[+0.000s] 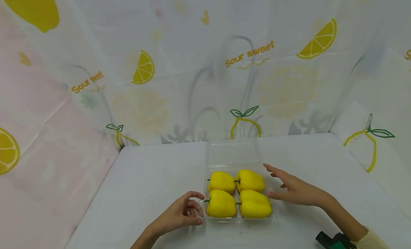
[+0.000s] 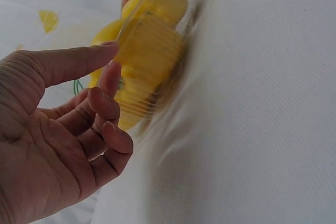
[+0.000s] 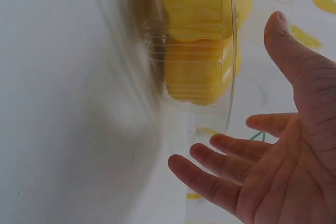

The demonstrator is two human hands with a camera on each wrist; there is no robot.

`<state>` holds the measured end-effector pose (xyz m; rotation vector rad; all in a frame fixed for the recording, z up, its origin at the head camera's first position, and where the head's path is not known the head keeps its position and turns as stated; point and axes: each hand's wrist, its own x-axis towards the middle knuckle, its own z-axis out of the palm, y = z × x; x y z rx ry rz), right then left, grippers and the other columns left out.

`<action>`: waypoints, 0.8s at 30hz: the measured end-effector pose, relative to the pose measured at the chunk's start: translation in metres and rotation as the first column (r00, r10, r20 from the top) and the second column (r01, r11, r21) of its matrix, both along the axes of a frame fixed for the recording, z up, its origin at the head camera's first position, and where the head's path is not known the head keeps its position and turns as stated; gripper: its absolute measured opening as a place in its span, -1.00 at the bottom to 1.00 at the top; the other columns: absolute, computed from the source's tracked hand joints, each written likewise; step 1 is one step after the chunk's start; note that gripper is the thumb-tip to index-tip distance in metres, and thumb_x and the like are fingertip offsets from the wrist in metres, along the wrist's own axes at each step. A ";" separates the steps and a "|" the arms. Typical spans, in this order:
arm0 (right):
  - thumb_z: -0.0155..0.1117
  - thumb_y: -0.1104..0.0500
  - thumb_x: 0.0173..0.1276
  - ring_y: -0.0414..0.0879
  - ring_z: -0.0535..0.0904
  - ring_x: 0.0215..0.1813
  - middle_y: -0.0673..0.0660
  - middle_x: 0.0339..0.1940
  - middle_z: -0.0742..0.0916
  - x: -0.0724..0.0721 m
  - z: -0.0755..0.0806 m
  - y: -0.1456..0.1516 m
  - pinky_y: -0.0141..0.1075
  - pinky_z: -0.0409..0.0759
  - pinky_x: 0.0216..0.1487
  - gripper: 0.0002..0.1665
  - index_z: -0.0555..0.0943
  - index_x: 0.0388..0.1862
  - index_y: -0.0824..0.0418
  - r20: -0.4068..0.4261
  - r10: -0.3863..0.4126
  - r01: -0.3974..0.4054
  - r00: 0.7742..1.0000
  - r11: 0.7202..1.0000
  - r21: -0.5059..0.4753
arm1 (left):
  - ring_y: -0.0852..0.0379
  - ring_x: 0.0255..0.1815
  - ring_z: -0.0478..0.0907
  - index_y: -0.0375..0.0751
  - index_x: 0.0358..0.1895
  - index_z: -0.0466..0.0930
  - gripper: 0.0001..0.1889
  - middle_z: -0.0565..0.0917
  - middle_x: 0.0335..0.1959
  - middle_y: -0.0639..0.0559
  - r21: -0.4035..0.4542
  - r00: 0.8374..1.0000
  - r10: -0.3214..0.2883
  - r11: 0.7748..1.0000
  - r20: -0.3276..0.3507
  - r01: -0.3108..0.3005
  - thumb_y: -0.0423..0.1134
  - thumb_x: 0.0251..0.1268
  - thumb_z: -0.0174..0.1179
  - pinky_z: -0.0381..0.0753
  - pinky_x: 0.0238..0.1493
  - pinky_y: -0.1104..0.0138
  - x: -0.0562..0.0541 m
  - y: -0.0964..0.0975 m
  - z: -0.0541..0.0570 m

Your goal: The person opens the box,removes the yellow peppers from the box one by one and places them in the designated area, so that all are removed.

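Note:
Several yellow bell peppers (image 1: pixel 221 203) with green stems lie in two rows in a clear plastic clamshell container (image 1: pixel 239 220). The container's lid (image 1: pixel 232 152) is folded back, away from the person. At the left edge, my left hand (image 1: pixel 178 213) has curled fingers; in the left wrist view its thumb and forefinger pinch the rim of the container (image 2: pixel 149 51). My right hand (image 1: pixel 293 190) is spread beside the right side, its fingers extended. A gap shows between the right hand (image 3: pixel 278 166) and the container wall (image 3: pixel 197 72) in the right wrist view.
The container stands on a white-covered table (image 1: pixel 154 174). Behind it hangs a curtain (image 1: pixel 179 99) printed with lemons and words. A dark device with a green part (image 1: pixel 335 242) is by the right forearm at the lower right.

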<state>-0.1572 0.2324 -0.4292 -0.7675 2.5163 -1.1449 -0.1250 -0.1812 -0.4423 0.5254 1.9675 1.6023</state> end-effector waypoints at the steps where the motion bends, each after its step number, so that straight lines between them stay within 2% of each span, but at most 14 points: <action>1: 0.32 -0.10 0.38 0.31 0.27 0.40 0.28 0.56 0.17 0.002 0.000 0.001 0.11 0.52 0.10 0.02 -0.02 0.62 0.07 -0.002 0.005 -0.005 1.000 1.000 0.002 | 0.21 -0.48 0.44 -0.38 0.29 0.25 -0.38 0.66 -0.21 -0.15 0.000 1.000 0.000 1.000 0.000 0.000 -0.40 0.22 0.36 0.49 -0.40 0.45 0.000 0.000 0.000; 6: 0.36 -0.18 0.30 0.25 0.30 0.39 0.25 0.56 0.18 0.012 -0.002 0.005 -0.03 0.55 0.10 0.10 -0.05 0.62 -0.04 -0.023 0.028 -0.028 0.999 0.999 0.020 | 0.22 -0.48 0.45 -0.37 0.29 0.26 -0.37 0.66 -0.21 -0.15 -0.009 1.000 -0.010 1.000 -0.013 0.010 -0.39 0.22 0.37 0.49 -0.40 0.45 -0.001 0.000 -0.001; 9: 0.38 -0.19 0.28 0.23 0.31 0.39 0.25 0.55 0.19 0.017 -0.003 0.006 -0.10 0.56 0.09 0.12 -0.05 0.62 -0.02 -0.021 0.038 -0.038 0.999 0.999 0.023 | 0.21 -0.47 0.46 -0.36 0.29 0.27 -0.38 0.66 -0.20 -0.16 -0.016 1.000 -0.017 1.000 -0.026 0.017 -0.38 0.22 0.37 0.50 -0.40 0.45 -0.001 -0.001 0.000; 17: 0.39 -0.20 0.27 0.23 0.31 0.37 0.26 0.55 0.20 0.024 -0.009 0.005 -0.11 0.56 0.08 0.17 -0.07 0.62 0.12 -0.015 0.059 -0.059 0.998 0.998 0.026 | 0.22 -0.48 0.46 -0.26 0.27 0.32 -0.42 0.63 -0.26 -0.16 -0.030 0.997 -0.046 0.999 -0.064 0.044 -0.38 0.22 0.37 0.48 -0.43 0.46 -0.002 -0.002 -0.001; 24: 0.38 -0.21 0.27 0.20 0.34 0.34 0.25 0.54 0.22 0.028 -0.011 0.004 -0.10 0.57 0.05 0.16 -0.05 0.62 0.13 -0.032 0.066 -0.065 0.997 0.998 0.026 | 0.27 -0.47 0.47 -0.21 0.28 0.32 -0.42 0.63 -0.29 -0.02 -0.050 0.993 -0.072 0.996 -0.094 0.067 -0.36 0.23 0.36 0.50 -0.41 0.47 -0.003 -0.004 -0.004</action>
